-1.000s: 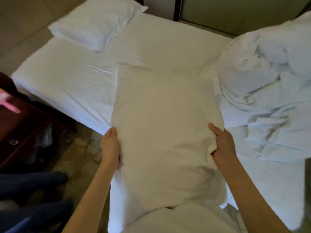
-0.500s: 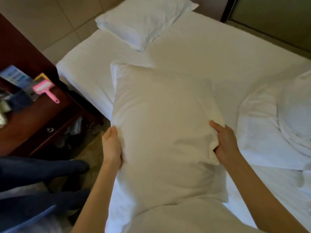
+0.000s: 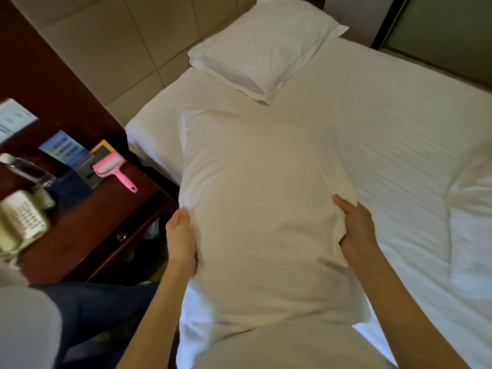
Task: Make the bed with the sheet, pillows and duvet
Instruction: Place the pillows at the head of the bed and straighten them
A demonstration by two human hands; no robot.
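Observation:
I hold a white pillow (image 3: 261, 209) upright in front of me, above the near edge of the bed. My left hand (image 3: 181, 238) grips its left side and my right hand (image 3: 354, 230) pinches its right side. A second white pillow (image 3: 266, 49) lies flat at the head of the bed, against the padded headboard. The white sheet (image 3: 386, 123) covers the mattress. A fold of the white duvet (image 3: 471, 227) shows at the right edge of the view.
A dark wooden nightstand (image 3: 87, 227) stands left of the bed, carrying a pink lint roller (image 3: 113, 169), a phone (image 3: 21, 222), a bottle (image 3: 26, 169) and cards. Another person's dark-trousered leg (image 3: 93, 310) is at the lower left. A beige padded headboard (image 3: 119, 49) rises behind.
My view has swung left toward the head of the bed: the duvet pile slid out to the right and the nightstand came in. Both hands kept their grip on the pillow.

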